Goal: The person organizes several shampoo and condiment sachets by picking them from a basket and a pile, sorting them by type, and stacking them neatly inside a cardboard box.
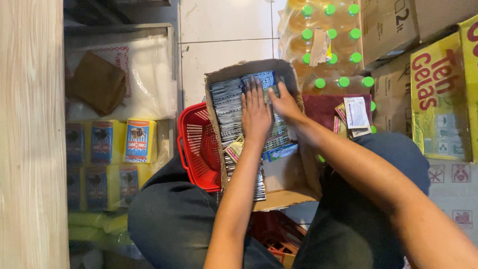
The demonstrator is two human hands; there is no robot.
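— What could go wrong here?

— The open brown cardboard box (279,192) rests across the seated person's knees, partly over a red plastic basket (199,147); a shift of the legs could tip it and spill the rows of silver-blue foil sachets (229,107).

— And the hands?

— Left hand (255,112) lies flat, fingers spread, pressing the sachets. Right hand (285,103), fingers loosely curled, touches the strips at the far end. Neither grips anything.

Red basket (199,144), silver-blue sachets (229,107)
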